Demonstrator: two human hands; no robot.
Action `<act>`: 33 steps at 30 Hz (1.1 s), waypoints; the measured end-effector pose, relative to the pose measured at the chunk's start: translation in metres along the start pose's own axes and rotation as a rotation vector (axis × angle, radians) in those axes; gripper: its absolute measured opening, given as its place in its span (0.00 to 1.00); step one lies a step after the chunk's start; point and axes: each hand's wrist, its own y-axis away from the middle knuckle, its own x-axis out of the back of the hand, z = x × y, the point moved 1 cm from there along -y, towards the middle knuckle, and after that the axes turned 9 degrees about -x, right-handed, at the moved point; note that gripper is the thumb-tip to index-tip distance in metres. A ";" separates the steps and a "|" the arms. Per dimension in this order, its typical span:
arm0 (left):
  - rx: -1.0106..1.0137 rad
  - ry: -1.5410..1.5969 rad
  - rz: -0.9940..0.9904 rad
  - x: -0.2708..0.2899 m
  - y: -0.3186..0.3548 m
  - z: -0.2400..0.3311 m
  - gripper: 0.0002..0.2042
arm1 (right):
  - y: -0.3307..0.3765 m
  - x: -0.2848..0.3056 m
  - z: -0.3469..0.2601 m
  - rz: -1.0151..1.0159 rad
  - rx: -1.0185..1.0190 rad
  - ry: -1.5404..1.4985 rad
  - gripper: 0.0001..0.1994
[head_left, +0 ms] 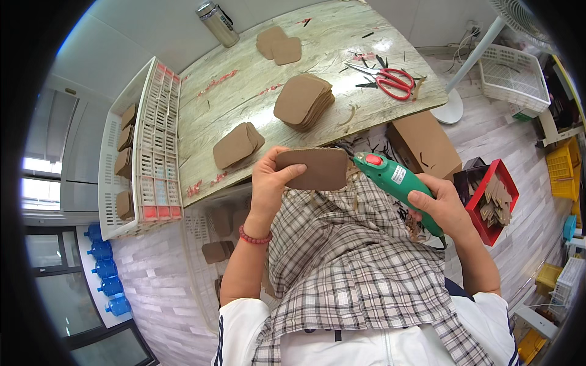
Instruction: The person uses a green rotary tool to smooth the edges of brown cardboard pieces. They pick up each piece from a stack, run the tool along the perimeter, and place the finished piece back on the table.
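My left hand (270,183) grips a brown piece with rounded corners (322,169), its thumb flat on the face. The piece looks like leather or board. In my right hand (442,204) is a green electric hand tool (390,178) with a red switch. Its dark tip sits at the piece's upper right corner; whether it touches cannot be told. On the table beyond lie a tall stack of similar pieces (302,100), a smaller stack (237,146) to its left, and a few loose pieces (287,50) farther back.
Red-handled scissors (394,82) lie among dark scraps on the table (238,85). A steel flask (218,24) stands at the back. White crates (160,140) with brown pieces flank the left. A cardboard box (421,143), a red box of scraps (511,189) and a fan are at right.
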 end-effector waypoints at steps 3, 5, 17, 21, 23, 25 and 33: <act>-0.024 0.072 -0.004 0.002 -0.004 0.005 0.08 | -0.001 0.001 0.001 -0.023 -0.009 0.003 0.17; -0.027 0.060 -0.024 0.005 -0.006 0.006 0.08 | -0.001 0.002 0.001 -0.040 -0.026 0.016 0.17; 0.141 0.029 -0.175 0.004 -0.008 0.002 0.07 | -0.003 0.003 0.009 -0.057 -0.048 0.066 0.18; 0.177 -0.010 -0.208 -0.002 -0.007 0.003 0.09 | -0.003 -0.001 0.007 -0.054 -0.052 0.083 0.18; 0.194 -0.027 -0.239 -0.005 -0.006 0.004 0.09 | -0.004 -0.003 0.006 -0.047 -0.060 0.110 0.18; 0.219 -0.039 -0.266 -0.007 -0.005 0.005 0.09 | -0.005 -0.006 0.005 -0.047 -0.063 0.129 0.18; 0.316 -0.061 -0.381 -0.008 -0.006 0.009 0.08 | -0.016 -0.019 -0.004 -0.107 -0.050 0.128 0.19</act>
